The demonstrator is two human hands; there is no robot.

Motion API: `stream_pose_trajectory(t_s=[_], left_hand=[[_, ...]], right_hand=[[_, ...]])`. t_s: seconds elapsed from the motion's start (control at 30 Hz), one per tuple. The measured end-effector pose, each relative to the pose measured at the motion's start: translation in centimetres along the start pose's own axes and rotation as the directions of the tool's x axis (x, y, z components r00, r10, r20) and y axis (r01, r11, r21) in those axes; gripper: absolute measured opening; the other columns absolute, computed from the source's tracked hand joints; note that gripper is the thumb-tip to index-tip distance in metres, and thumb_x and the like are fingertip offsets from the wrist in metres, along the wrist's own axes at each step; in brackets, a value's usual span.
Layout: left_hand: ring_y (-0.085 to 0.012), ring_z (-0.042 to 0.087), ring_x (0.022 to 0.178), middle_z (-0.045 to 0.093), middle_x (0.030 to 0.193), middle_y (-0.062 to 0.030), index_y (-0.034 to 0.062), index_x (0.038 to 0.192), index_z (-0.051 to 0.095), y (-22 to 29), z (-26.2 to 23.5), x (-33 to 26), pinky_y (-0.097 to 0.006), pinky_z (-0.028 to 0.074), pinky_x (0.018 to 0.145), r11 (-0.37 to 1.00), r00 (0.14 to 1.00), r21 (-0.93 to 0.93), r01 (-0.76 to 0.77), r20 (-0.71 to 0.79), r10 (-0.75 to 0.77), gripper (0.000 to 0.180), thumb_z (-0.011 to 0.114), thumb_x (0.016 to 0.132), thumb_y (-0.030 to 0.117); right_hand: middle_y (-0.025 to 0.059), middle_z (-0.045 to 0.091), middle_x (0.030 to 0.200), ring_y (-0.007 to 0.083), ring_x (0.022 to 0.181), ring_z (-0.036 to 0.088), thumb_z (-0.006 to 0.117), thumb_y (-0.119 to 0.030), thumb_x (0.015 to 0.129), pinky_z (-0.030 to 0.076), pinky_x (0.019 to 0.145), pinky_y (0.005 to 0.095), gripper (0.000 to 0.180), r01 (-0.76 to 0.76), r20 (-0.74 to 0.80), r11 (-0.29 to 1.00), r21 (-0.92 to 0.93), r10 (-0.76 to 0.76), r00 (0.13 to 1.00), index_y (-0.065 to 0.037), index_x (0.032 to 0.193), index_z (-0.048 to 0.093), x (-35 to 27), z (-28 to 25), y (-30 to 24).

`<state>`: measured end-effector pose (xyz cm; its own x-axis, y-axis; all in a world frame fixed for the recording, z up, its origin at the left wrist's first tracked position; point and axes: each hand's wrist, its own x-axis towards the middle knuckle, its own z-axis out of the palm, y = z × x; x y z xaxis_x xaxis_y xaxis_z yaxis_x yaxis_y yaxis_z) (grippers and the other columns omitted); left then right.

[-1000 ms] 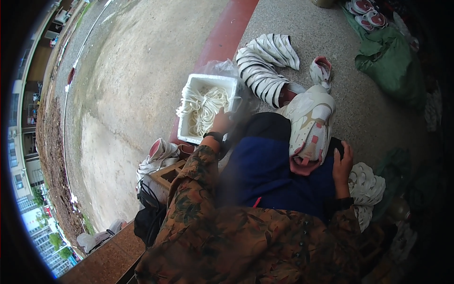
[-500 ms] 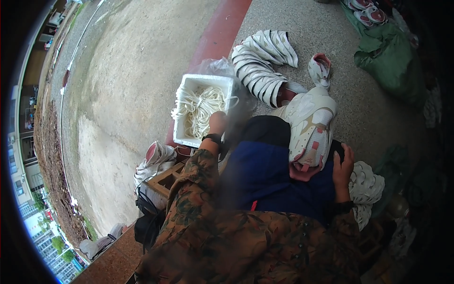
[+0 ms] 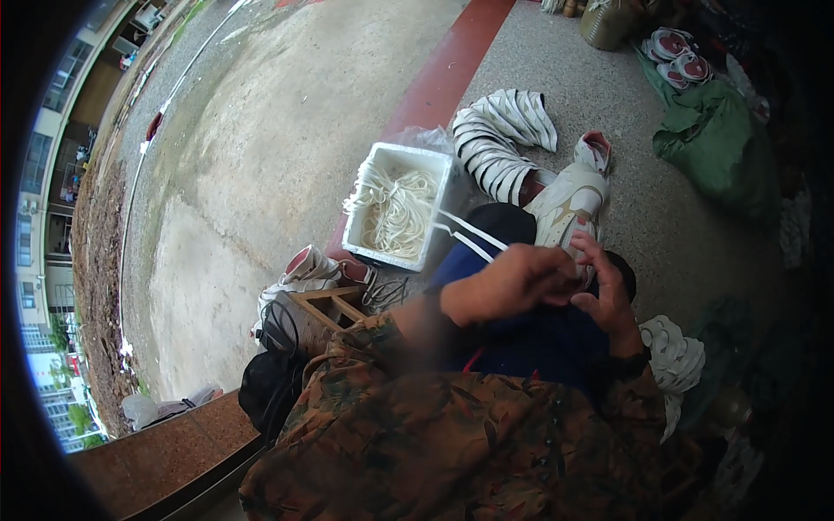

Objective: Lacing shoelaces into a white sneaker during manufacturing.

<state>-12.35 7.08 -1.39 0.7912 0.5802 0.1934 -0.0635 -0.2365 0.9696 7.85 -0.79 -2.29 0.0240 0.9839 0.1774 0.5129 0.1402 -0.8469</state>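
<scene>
A white shoelace (image 3: 473,233) stretches from the foam box into my left hand (image 3: 512,285), whose fingers are closed around it above my lap. Close by on the right, my right hand (image 3: 608,295) has its thumb and fingers apart, curved toward the left hand. I see nothing held in it. Beneath the hands, a white and beige sneaker (image 3: 569,198) with pink parts lies on my dark blue lap, its near end partly covered by them. Loose white laces (image 3: 398,208) fill the white foam box (image 3: 440,204) to the left.
A curved row of nested white shoe uppers (image 3: 499,135) lies on the floor ahead. Another shoe (image 3: 594,149) stands beside it. At left are a wooden stool (image 3: 334,304) and white shoes (image 3: 300,276); at right, a green sack (image 3: 717,139) and stacked white pieces (image 3: 673,356).
My left hand has come out of the foam box toward my lap, drawing a lace. My right hand has lifted from beside the sneaker to meet it. The view has shifted slightly.
</scene>
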Motion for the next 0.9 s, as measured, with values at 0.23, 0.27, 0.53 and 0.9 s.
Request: stream_pose_trajectory(t_s=[0.23,0.27,0.53,0.9], left_hand=[[-0.0132,0.060,0.069,0.063,0.086,-0.0063,0.0019,0.097,0.059,6.0,0.4,0.4,-0.025,0.048,0.061,0.817,0.986,-0.560,0.133,0.157,-0.053,0.010,0.059,0.089,0.007],[-0.0117,0.057,0.065,0.062,0.084,-0.0053,0.0016,0.097,0.059,5.9,-0.4,0.0,-0.022,0.045,0.057,0.756,0.997,-0.649,0.080,0.055,-0.057,0.010,0.058,0.090,0.008],[-0.0092,0.051,0.067,0.051,0.075,-0.0018,0.0044,0.103,0.051,-1.6,-9.5,-3.6,-0.017,0.043,0.053,0.576,0.636,-0.711,-0.402,-0.670,-0.383,0.011,0.053,0.094,0.011],[-0.0244,0.057,0.099,0.050,0.125,-0.0157,0.0030,0.112,0.058,-0.4,1.3,-1.5,-0.030,0.051,0.071,0.823,0.964,0.568,0.017,-0.227,0.137,0.037,0.071,0.077,0.007]], right_hand=[[0.0090,0.063,0.091,0.0138,0.081,0.060,0.070,-0.024,0.075,0.046,0.071,0.0279,0.043,-0.285,0.539,0.841,0.460,-0.009,0.843,0.000,0.110,0.060,-3.1,-4.5,-3.0],[0.0068,0.062,0.082,0.0120,0.074,0.059,0.070,-0.019,0.073,0.044,0.067,0.0269,0.035,-0.314,0.568,0.908,0.278,0.108,0.816,0.000,0.102,0.062,-4.0,-6.0,-3.3],[0.0060,0.053,0.059,0.0125,0.062,0.053,0.063,-0.008,0.063,0.039,0.058,0.0269,0.011,-0.387,-0.144,0.887,0.250,0.430,0.891,-0.001,0.057,0.057,-13.1,-14.4,-1.1],[0.0022,0.057,0.062,0.0140,0.063,0.052,0.069,-0.008,0.073,0.042,0.075,0.0323,0.005,-0.139,0.147,0.990,0.024,0.134,0.980,-0.004,0.073,0.068,-8.6,-10.0,-3.4]])
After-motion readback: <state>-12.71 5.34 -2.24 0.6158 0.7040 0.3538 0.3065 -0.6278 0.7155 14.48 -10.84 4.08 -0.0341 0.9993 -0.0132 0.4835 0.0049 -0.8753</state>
